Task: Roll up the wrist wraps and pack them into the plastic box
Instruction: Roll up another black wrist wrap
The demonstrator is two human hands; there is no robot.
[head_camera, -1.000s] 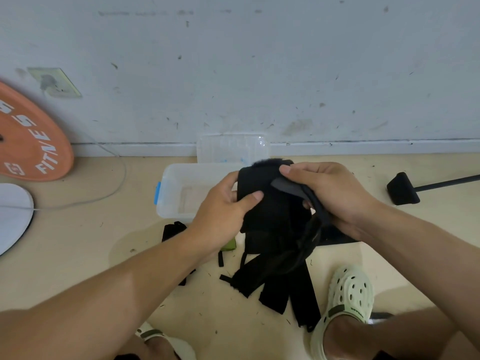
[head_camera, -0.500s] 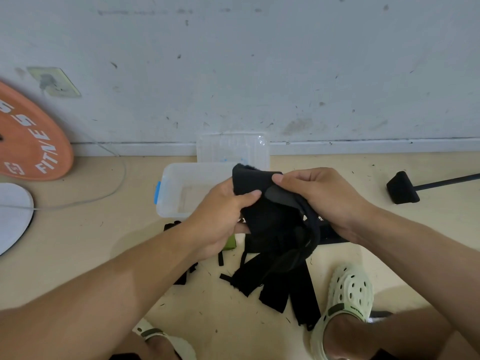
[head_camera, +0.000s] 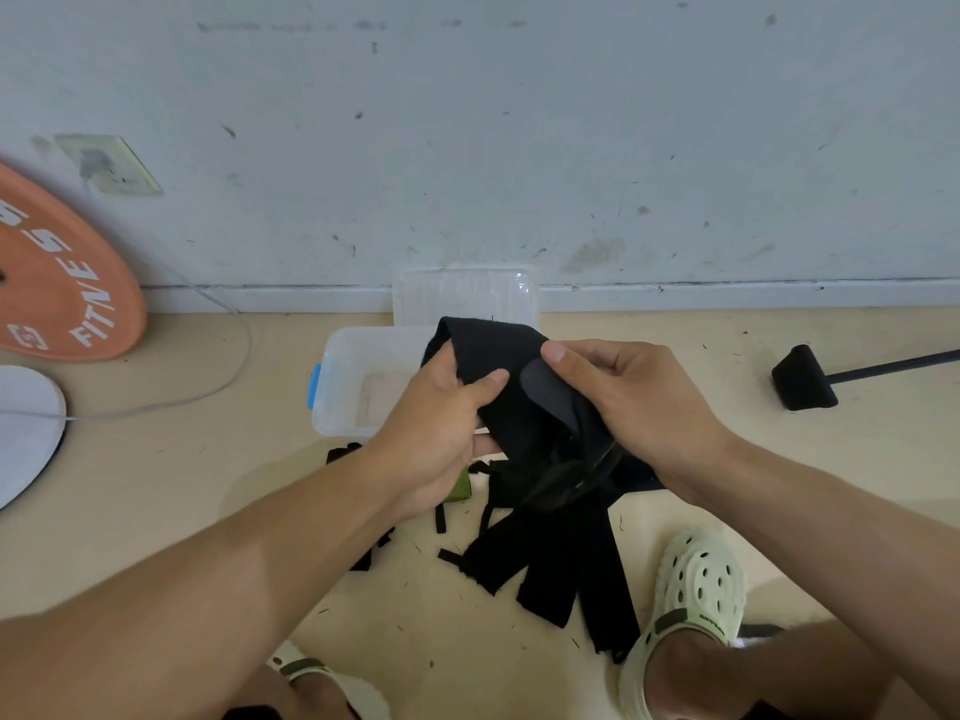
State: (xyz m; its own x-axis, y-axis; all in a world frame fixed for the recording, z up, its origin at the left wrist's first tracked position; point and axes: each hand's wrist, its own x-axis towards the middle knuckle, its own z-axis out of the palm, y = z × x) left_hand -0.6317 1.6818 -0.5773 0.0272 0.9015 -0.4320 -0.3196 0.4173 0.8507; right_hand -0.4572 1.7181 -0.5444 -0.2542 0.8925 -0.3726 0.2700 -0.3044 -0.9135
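Observation:
A black wrist wrap (head_camera: 496,350) is held up over the floor between both hands. My left hand (head_camera: 441,423) pinches its left edge between thumb and fingers. My right hand (head_camera: 634,402) grips its right side, thumb on a grey patch of the wrap. Several more black wrist wraps (head_camera: 561,558) lie in a loose heap on the floor below, their ends spread toward me. The clear plastic box (head_camera: 343,387) with a blue latch stands open on the floor behind my hands, partly hidden by them.
The box's clear lid (head_camera: 467,293) leans against the wall behind it. An orange weight plate (head_camera: 57,293) and a white disc (head_camera: 26,428) stand at left, with a grey cable (head_camera: 208,392). A black-footed bar (head_camera: 805,379) lies at right. My pale green clogs (head_camera: 691,605) flank the heap.
Both hands have turned and shifted the held wrap, its top edge now higher and further left over the box. The heap on the floor has not moved.

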